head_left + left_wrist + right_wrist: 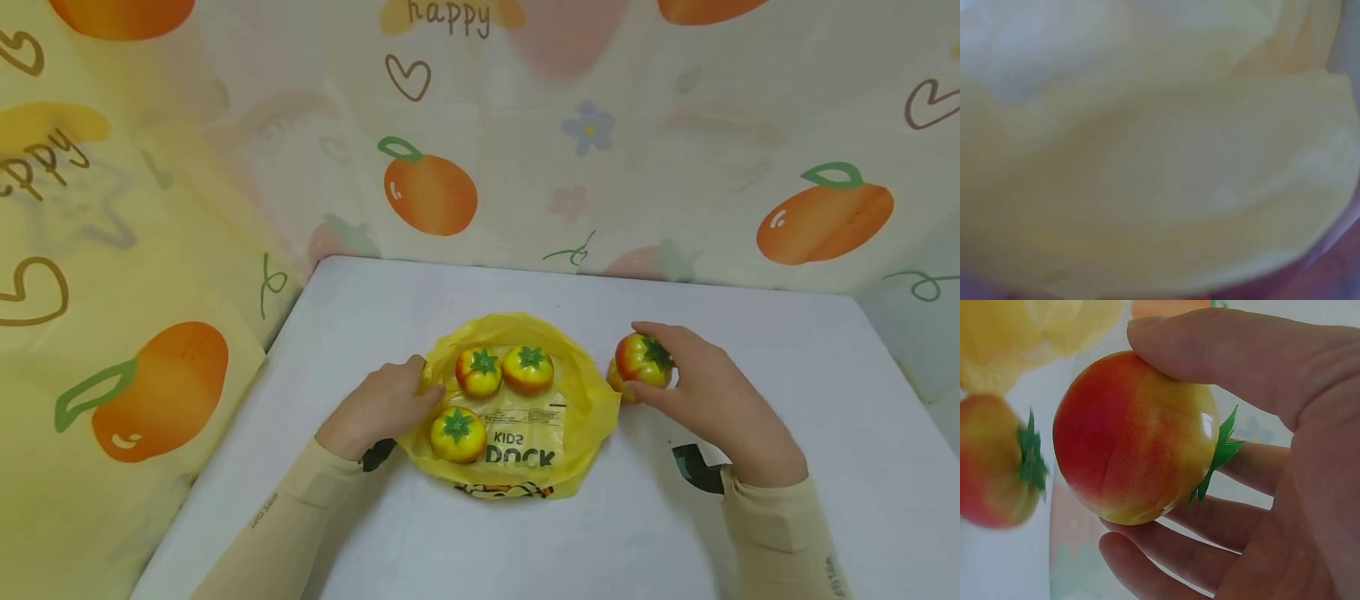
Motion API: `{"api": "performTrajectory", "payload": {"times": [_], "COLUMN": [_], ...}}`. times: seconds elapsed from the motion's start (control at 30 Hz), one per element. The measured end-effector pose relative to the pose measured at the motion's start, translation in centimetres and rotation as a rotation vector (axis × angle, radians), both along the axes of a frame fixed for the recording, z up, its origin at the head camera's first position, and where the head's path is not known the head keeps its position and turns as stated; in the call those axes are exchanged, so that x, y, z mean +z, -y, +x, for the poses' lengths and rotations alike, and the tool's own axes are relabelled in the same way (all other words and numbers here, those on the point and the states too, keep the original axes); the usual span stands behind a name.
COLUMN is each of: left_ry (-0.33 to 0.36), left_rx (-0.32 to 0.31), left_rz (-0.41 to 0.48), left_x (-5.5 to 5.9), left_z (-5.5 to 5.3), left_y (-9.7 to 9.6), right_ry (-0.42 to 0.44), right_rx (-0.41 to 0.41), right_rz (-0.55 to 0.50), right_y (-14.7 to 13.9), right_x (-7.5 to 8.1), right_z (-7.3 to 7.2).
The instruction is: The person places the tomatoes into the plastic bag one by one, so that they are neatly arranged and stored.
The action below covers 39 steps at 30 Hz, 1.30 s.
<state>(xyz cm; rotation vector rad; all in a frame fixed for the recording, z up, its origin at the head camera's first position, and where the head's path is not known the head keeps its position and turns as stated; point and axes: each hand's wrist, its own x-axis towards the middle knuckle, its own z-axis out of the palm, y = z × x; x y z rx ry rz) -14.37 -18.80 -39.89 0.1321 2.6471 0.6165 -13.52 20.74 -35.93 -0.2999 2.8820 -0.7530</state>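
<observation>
Hands [705, 383] hold bag rim [517, 325], fruit [1132, 437]; tabletop [817, 383] around.

Both sleeved forearms [780, 533] angle in from below, left hand [382, 408] turned inward, gripping; and the right hand [705, 383] holds, thumb [1210, 350] opposite spread fingers [1225, 525]!

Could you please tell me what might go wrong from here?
The smooth round fruit in the right hand might slip and roll away. The loose fruit beside the yellow bag could get knocked. If the left hand tugs the bag, the three fruits inside may shift.
</observation>
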Motion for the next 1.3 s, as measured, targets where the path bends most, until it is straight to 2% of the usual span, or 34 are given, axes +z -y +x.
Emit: {"api": "performTrajectory", "payload": {"times": [0.37, 0.73, 1.1, 1.3], "left_ry": [-0.004, -0.007, -0.022, -0.024], "left_rx": [0.001, -0.012, -0.019, -0.024], "left_rz": [0.006, 0.007, -0.005, 0.001], "left_x": [0.0, -0.2, -0.5, -0.5], "left_z": [0.0, 0.0, 0.0, 0.0], "left_y": [-0.1, -0.1, 0.2, 0.2], "right_ry": [-0.011, -0.031, -0.045, -0.013], "right_rx": [0.094, 0.199, 0.287, 0.333], "right_rz": [-0.027, 0.035, 0.084, 0.106], "right_y": [4.1, 8.8, 11.4, 12.6], "right_x": [0.1, -0.9, -1.5, -2.2], "right_z": [0.0, 0.6, 1.7, 2.1]}}
